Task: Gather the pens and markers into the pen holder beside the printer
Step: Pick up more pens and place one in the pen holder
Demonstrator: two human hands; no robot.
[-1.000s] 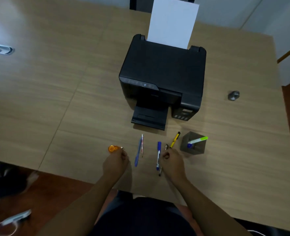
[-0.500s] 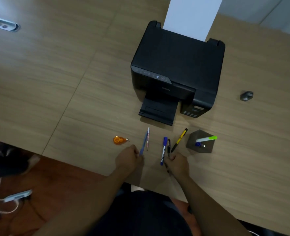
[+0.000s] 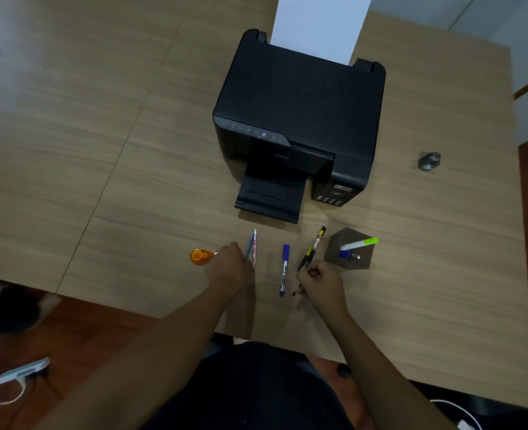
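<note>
A grey pen holder [image 3: 356, 264] stands in front of the printer's [image 3: 300, 113] right corner, with a green highlighter [image 3: 360, 243] and a blue-capped marker [image 3: 344, 254] in it. My right hand [image 3: 320, 285] is left of the holder, fingers closed around a thin black pen [image 3: 295, 293] whose end sticks out below the fist. A yellow-and-black pen [image 3: 315, 243] lies just above that hand. A blue marker [image 3: 284, 270] lies between my hands. My left hand [image 3: 230, 270] closes over the lower ends of a blue pen [image 3: 249, 246] and a pink patterned pencil [image 3: 255, 243].
An orange correction-tape dispenser [image 3: 198, 256] lies against my left hand's outer side. White paper [image 3: 318, 23] stands in the printer's rear feed. A small grey round object [image 3: 428, 160] sits at the right. The table's near edge [image 3: 138, 311] runs just behind my wrists.
My left hand has moved right from the orange dispenser onto the blue pen and pencil. My right hand has picked up the black pen and shifted toward the holder.
</note>
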